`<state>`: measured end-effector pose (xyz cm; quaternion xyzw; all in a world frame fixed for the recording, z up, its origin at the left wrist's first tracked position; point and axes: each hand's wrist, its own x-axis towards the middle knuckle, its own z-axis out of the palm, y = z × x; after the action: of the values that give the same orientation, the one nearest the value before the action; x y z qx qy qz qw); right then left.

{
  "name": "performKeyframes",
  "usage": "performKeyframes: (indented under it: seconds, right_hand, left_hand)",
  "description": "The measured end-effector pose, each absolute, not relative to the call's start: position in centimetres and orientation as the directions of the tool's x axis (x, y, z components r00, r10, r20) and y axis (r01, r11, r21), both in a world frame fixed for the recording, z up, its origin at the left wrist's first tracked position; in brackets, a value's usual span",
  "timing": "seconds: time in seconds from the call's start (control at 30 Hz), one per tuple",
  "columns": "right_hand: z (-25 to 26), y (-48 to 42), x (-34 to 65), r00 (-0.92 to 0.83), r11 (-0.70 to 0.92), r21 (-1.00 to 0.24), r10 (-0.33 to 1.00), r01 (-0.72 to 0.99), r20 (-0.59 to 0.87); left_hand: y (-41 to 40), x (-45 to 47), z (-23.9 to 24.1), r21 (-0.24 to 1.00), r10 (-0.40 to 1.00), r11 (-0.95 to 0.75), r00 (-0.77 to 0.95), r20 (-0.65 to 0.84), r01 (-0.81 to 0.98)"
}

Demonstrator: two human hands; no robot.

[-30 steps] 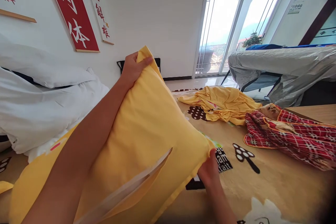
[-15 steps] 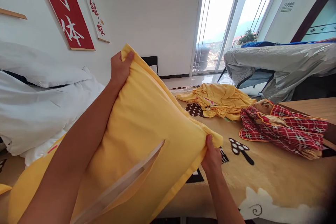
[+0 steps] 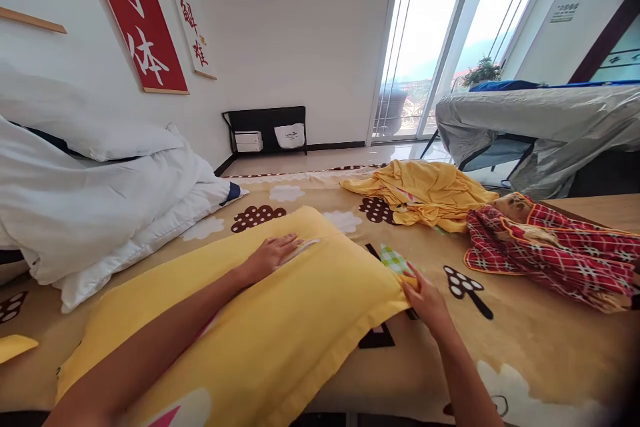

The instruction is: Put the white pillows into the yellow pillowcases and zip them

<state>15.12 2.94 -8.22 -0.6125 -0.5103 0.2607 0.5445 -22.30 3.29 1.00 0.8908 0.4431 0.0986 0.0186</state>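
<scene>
A pillow in a yellow pillowcase (image 3: 300, 300) lies across the bed in front of me, with part of a white and pink print near its lower edge. My left hand (image 3: 274, 255) rests on its upper side with fingers stretched out, beside a slit (image 3: 305, 245) where paler fabric shows. At the pillow's right corner, my right hand (image 3: 425, 297) pinches the yellow fabric. A green-and-white checked patch (image 3: 393, 257) shows just beyond that corner. My left forearm covers some of the pillow's middle.
White bedding (image 3: 115, 193) is heaped on the left. Crumpled yellow cloth (image 3: 430, 197) and a red plaid cloth (image 3: 555, 247) lie to the right on the patterned blanket (image 3: 320, 183). A plastic-covered table (image 3: 540, 113) stands behind, and a low black rack (image 3: 267, 121) is against the wall.
The pillow has come down from a raised, tilted position onto the bed. My left hand has let go of its upper corner and moved down to the slit; my right hand still grips a corner.
</scene>
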Motion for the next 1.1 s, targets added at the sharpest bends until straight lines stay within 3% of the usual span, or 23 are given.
performKeyframes:
  seconds: [0.07,0.13,0.2,0.27,0.4,0.57,0.73,0.83,0.9,0.97,1.03,1.1]
  right_hand:
    - [-5.9,2.1,13.2,0.307,0.295,-0.781,0.798,0.551,0.518]
    - [-3.2,1.1,9.4,-0.041,0.582,-0.519,0.690,0.626,0.723]
    - [-0.8,0.5,5.1,-0.498,0.795,-0.314,0.580,0.519,0.644]
    - [0.7,0.9,1.6,-0.680,0.860,-0.243,0.505,0.449,0.532]
    - [1.6,2.8,-0.7,-0.743,0.852,-0.220,0.523,0.475,0.419]
    - [2.3,2.1,1.1,-0.813,0.884,-0.081,0.457,0.461,0.359]
    - [3.5,-0.5,3.7,-0.893,0.907,-0.162,0.413,0.388,0.177]
    - [3.6,-2.3,5.2,-0.884,0.888,-0.125,0.455,0.442,0.106]
    - [3.5,-3.4,5.9,-0.876,0.880,-0.070,0.474,0.469,0.086]
    - [3.5,-4.5,6.3,-0.876,0.878,-0.026,0.478,0.477,0.059]
    - [3.8,-5.4,6.5,-0.883,0.884,0.003,0.468,0.468,0.028]
    - [4.1,-6.2,6.9,-0.890,0.890,0.014,0.456,0.456,0.015]
  left_hand:
    - [3.8,-22.2,1.3,0.142,0.794,-0.607,0.595,0.122,0.782]
    - [4.0,-21.7,2.1,0.157,0.801,-0.598,0.593,0.080,0.786]
    - [3.8,-21.4,2.7,0.170,0.816,-0.575,0.574,0.060,0.800]
    - [3.1,-21.5,3.0,0.172,0.841,-0.540,0.537,0.071,0.824]
    - [1.0,-23.1,3.1,0.135,0.855,-0.519,0.510,0.097,0.844]
    - [-0.9,-24.3,3.4,0.044,0.806,-0.592,0.589,0.060,0.805]
    - [-2.9,-23.2,3.0,-0.070,0.794,-0.589,0.593,0.131,0.805]
    - [-4.9,-22.2,3.0,-0.186,0.757,-0.582,0.611,0.231,0.792]
    - [-6.0,-21.1,3.2,-0.299,0.629,-0.656,0.721,0.292,0.693]
    - [-6.5,-19.5,3.4,-0.398,0.355,-0.801,0.890,0.287,0.448]
    - [-6.2,-17.2,3.2,-0.422,0.091,-0.886,0.963,0.252,0.194]
    - [-5.3,-14.6,2.5,-0.385,-0.007,-0.918,0.968,0.251,0.093]
